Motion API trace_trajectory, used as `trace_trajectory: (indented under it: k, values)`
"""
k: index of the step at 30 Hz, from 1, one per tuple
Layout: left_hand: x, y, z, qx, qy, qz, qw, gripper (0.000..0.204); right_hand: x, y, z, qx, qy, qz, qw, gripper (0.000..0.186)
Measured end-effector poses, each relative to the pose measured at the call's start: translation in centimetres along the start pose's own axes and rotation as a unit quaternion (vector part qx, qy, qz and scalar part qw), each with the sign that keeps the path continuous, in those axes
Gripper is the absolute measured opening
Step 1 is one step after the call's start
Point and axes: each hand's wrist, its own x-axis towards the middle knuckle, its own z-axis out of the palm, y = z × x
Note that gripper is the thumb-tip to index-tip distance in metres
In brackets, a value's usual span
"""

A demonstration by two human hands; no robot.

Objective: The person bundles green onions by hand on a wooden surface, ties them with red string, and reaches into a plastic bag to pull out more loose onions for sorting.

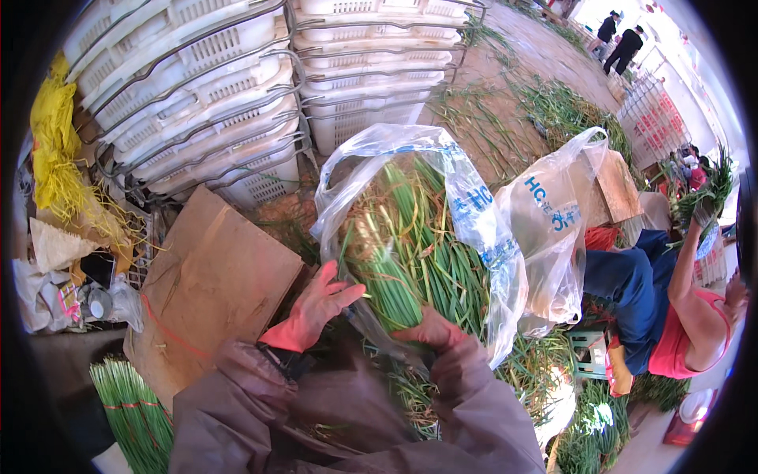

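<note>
A clear plastic bag with blue print point(483, 207) stands open in front of me, filled with long green leafy stalks point(454, 261) that look like chives. On top, at the near left side, lies a bundle of green stalks point(388, 288) with pale ends pointing away from me. My right hand point(434, 330) is closed round the near end of this bundle; part of its fingers is hidden. My left hand point(320, 304), in a pinkish-red glove, has its fingers apart beside the bag's left rim, holding nothing.
Stacked white crates point(197, 103) with metal handles rise behind. A cardboard sheet point(213, 284) lies left, near banded green bundles point(130, 407). Another clear bag point(545, 237) stands right. A co-worker in a red top point(695, 340) sits there, holding stalks point(707, 186). Loose stalks litter the floor.
</note>
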Motion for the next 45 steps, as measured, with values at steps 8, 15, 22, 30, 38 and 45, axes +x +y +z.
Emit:
trace_trajectory:
  k: [8,15,22,30,38,45]
  values:
    - [3.6,-3.8,2.0,0.041,0.089,0.095,0.991,0.04,-0.7,4.1,5.9,-0.493,0.135,-0.01,0.859,0.068]
    - [2.2,-5.6,-2.1,-0.104,0.078,0.02,0.991,0.043,-1.5,-0.7,5.4,-0.648,0.083,-0.062,0.754,0.075]
    - [-0.1,-4.2,-1.0,-0.168,0.04,0.026,0.985,0.042,5.1,-8.4,4.6,-0.237,0.158,-0.115,0.952,0.052]
    - [-0.8,-8.0,-3.4,-0.037,0.209,0.045,0.976,0.056,18.9,4.8,4.3,-0.631,0.37,0.022,0.682,0.05]
    - [0.5,-9.1,-4.0,-0.096,0.147,0.066,0.982,0.057,21.0,1.4,3.8,-0.704,0.45,0.108,0.538,0.045]
    - [0.8,-8.6,-3.8,-0.152,0.037,0.081,0.984,0.039,9.1,-5.3,4.2,-0.438,0.272,0.002,0.857,0.052]
